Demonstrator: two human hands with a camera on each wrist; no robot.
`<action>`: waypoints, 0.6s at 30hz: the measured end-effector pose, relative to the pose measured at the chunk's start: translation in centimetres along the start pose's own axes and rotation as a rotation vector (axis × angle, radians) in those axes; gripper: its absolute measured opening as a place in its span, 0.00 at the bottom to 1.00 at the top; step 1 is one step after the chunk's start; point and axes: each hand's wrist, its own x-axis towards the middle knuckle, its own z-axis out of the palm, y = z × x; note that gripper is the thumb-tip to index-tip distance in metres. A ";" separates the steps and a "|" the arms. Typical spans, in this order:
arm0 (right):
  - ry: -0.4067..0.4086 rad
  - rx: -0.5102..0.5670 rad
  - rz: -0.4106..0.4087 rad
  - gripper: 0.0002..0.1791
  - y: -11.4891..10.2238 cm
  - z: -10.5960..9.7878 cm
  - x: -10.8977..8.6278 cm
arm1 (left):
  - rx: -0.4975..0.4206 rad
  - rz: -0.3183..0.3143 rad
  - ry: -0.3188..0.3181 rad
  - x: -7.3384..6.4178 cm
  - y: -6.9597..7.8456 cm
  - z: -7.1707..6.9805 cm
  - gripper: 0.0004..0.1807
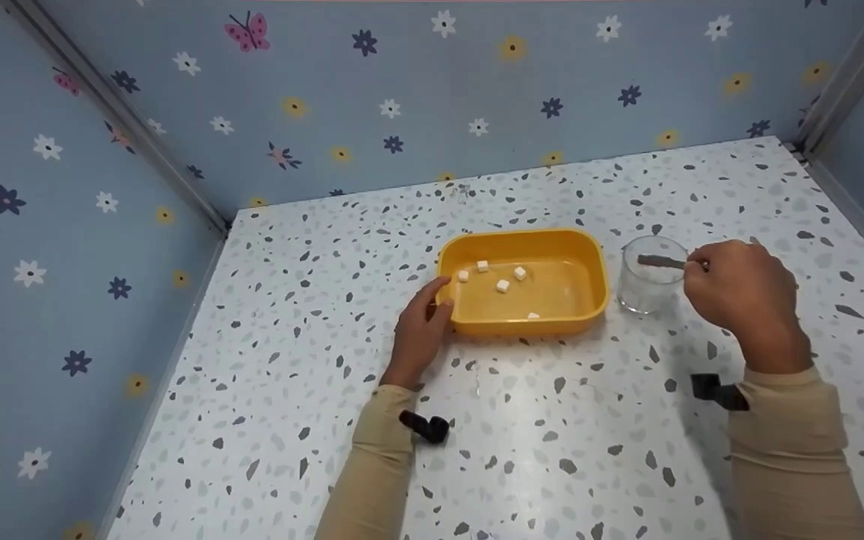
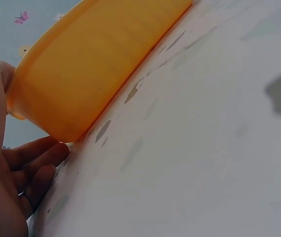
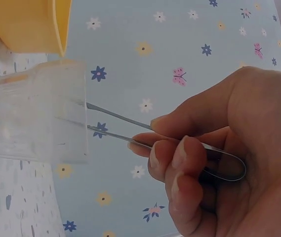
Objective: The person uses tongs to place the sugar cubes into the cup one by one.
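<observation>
My right hand [image 1: 743,289] pinches metal tweezers [image 1: 661,262] between thumb and fingers. Their two arms stand slightly apart and their tips reach inside a clear glass cup [image 1: 638,294], as the right wrist view also shows. To the left of the cup sits a yellow plastic tub [image 1: 526,328] with several small white cubes [image 1: 503,286] scattered on its floor. My left hand [image 1: 418,334] grips the tub's left end near its front corner, with thumb and forefinger at the rim. In the left wrist view the other fingers [image 2: 36,158] rest low beside the tub's base.
The speckled white tabletop [image 1: 289,360] spreads around the tub and cup. Flower-patterned blue panels [image 1: 327,90] stand behind and at both sides. Small black wrist devices [image 1: 426,426] stick out from both sleeves.
</observation>
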 end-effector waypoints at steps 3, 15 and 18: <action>-0.004 -0.004 0.010 0.18 0.1 0.1 0.2 | -0.006 -0.008 -0.004 0.1 0.1 0.0 0.23; -0.039 -0.027 0.010 0.20 0.2 0.1 0.3 | 0.011 -0.012 -0.007 -0.1 0.1 0.2 0.23; -0.026 -0.028 0.007 0.20 0.0 0.2 0.4 | 0.016 -0.006 -0.004 -0.1 0.1 0.0 0.23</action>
